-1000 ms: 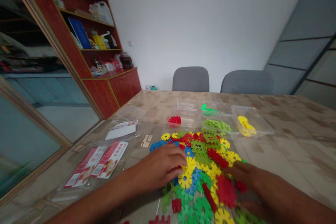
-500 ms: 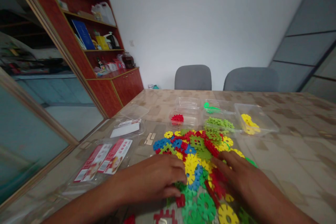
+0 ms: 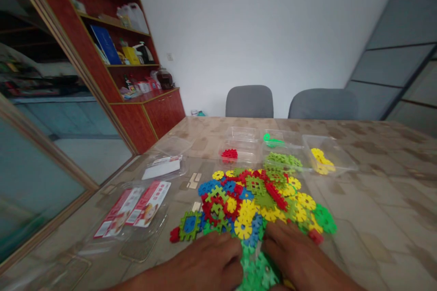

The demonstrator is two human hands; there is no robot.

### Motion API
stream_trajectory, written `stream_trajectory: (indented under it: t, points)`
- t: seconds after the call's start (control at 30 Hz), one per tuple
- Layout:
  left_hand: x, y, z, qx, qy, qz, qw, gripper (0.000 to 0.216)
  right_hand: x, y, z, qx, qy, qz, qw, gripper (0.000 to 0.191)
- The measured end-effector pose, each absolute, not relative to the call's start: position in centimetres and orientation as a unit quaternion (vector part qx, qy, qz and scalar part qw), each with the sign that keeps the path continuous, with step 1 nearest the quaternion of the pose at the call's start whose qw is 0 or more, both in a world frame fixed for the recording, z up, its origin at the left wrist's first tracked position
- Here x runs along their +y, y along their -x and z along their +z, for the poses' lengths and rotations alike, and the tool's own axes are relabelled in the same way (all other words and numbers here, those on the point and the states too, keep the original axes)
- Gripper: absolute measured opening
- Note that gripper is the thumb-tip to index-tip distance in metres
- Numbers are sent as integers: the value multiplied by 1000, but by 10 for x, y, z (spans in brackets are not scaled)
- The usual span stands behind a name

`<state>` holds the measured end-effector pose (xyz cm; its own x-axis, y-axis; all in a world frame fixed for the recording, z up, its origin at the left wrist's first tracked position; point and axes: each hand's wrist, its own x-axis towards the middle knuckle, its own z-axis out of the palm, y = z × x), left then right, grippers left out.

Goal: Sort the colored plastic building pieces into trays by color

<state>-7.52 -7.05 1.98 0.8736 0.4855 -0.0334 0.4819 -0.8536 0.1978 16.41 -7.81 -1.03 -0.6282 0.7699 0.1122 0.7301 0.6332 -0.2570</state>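
A heap of flat plastic interlocking pieces point(image 3: 252, 200) in red, yellow, green and blue lies on the table in front of me. My left hand point(image 3: 208, 261) rests palm down on the near edge of the heap, fingers curled over green pieces. My right hand point(image 3: 293, 252) lies beside it on the near right of the heap, fingers flat on the pieces. Neither hand visibly lifts a piece. Behind the heap stand clear trays: one with red pieces point(image 3: 229, 154), one with green pieces point(image 3: 282, 160), one with yellow pieces point(image 3: 321, 160).
Clear packaging with red printed cards point(image 3: 134, 211) and a clear lid with a white card point(image 3: 164, 167) lie at the left. Two grey chairs point(image 3: 249, 101) stand at the table's far side. A red-brown shelf cabinet point(image 3: 136, 77) stands at the left wall.
Both hands have drawn back toward me, from the middle of the heap to its near edge. More pieces at the left of the heap now show.
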Motion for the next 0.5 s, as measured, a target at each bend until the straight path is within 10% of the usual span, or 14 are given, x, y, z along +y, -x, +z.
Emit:
stream_trajectory:
  t: [0.5]
  points:
    - [-44,89,4,338,-934,16,112,18,-82,-142,-76,-890,412,91,175,15]
